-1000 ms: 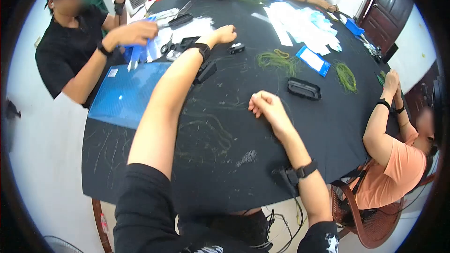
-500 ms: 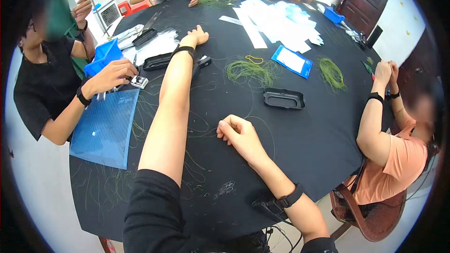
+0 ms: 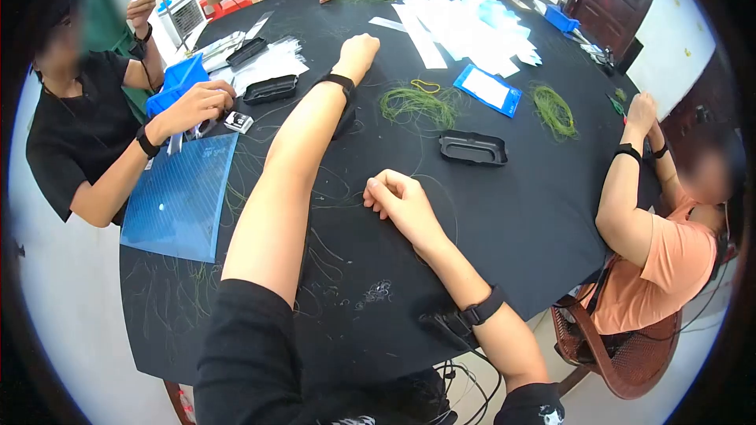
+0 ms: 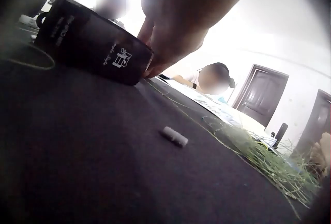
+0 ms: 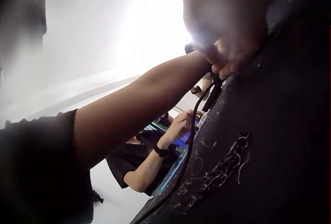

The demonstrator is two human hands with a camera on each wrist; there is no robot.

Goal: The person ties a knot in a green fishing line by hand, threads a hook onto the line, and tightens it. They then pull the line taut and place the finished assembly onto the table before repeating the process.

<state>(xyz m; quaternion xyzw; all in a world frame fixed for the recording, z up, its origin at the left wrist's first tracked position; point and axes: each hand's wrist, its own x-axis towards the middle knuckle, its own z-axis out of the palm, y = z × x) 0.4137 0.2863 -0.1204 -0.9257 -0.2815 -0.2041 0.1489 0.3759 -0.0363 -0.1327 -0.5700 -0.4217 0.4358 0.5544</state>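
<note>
The near edge of the round table (image 3: 543, 212), covered in black cloth, runs beneath the person's right forearm. Just inside it lies a small scatter of pale, thread-like scraps (image 3: 376, 293). Past that, the right hand (image 3: 400, 205) is low over the middle of the cloth, released, its fingers loosely bent; whether it touches the cloth I cannot tell. Thin green strands lie beside it, and to its right a broad stretch of bare cloth runs to the table's edge. At the left, a translucent blue sheet with fine lines (image 3: 177, 205) reaches to the table's rim.

Beyond the right hand sits a shallow black rectangular tray (image 3: 472, 160), well inside the edge. Farther out lie a loose bundle of fine green strands (image 3: 417, 110), a blue-bordered packet with a white middle (image 3: 488, 91) and a second green coil (image 3: 555, 112) toward the right edge.

The left arm stretches farther out; the left hand (image 3: 360, 57) is bent at the fingers, and I cannot tell whether it grasps anything. In the left wrist view, a glossy black case with white print (image 4: 95, 48) lies just beside it, with a short white cylinder (image 4: 176, 136) on open cloth nearby. Farther still spread overlapping white sheets (image 3: 465, 27).
</note>
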